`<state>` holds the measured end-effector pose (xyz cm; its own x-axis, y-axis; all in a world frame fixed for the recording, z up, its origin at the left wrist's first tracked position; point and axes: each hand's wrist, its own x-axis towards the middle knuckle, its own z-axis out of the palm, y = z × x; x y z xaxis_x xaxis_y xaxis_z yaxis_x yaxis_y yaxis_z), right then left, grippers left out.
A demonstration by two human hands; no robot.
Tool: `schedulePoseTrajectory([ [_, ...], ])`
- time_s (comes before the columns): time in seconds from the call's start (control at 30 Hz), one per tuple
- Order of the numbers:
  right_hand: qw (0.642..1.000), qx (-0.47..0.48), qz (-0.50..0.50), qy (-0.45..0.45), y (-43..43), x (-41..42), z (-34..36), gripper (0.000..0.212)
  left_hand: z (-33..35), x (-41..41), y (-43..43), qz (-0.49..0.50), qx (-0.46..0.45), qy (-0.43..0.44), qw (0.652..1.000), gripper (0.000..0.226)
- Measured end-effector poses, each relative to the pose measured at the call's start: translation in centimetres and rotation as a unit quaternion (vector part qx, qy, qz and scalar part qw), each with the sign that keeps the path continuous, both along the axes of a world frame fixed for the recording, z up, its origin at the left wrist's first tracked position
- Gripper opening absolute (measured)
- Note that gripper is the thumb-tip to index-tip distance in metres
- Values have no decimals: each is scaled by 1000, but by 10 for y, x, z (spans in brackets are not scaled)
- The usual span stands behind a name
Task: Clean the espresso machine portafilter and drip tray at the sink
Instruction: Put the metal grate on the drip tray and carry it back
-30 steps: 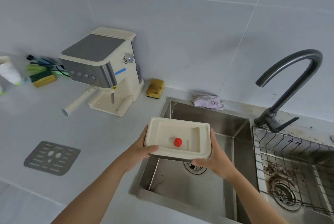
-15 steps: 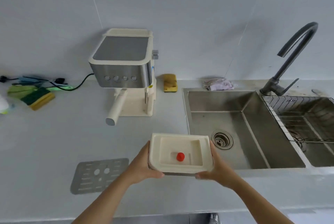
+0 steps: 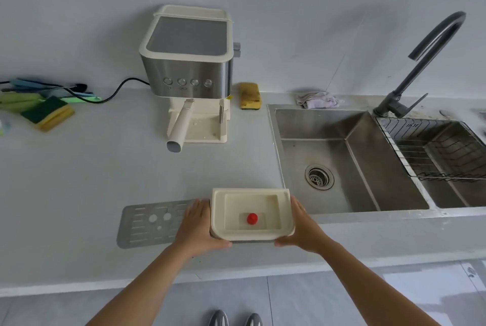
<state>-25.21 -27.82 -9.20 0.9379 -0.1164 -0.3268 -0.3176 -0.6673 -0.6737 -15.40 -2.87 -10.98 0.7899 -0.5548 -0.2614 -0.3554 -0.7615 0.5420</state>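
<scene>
Head view: drip tray (image 3: 231,207) between left hand (image 3: 196,228) and right hand (image 3: 305,228), fingers (image 3: 200,206) curled round its ends.

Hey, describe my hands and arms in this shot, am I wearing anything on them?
Nothing worn that shows. The left hand and right hand are ungloved, with no ring, watch or bracelet visible. Both arms are bare down to the picture's bottom edge, with no sleeve in view.
</scene>
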Motion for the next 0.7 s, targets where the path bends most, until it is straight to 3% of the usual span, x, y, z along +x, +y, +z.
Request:
schedulePoseTrajectory([
  [0.27,998,-48,24,29,2,3,1,125,7,-6,-1,0,62,-18,998,102],
  [0.47,996,-69,35,45,4,4,8,139,23,-12,1,28,106,35,993,120],
  [0.7,996,-61,63,8,46,18,49,111,46,-14,44,158,25,76,984,106],
])
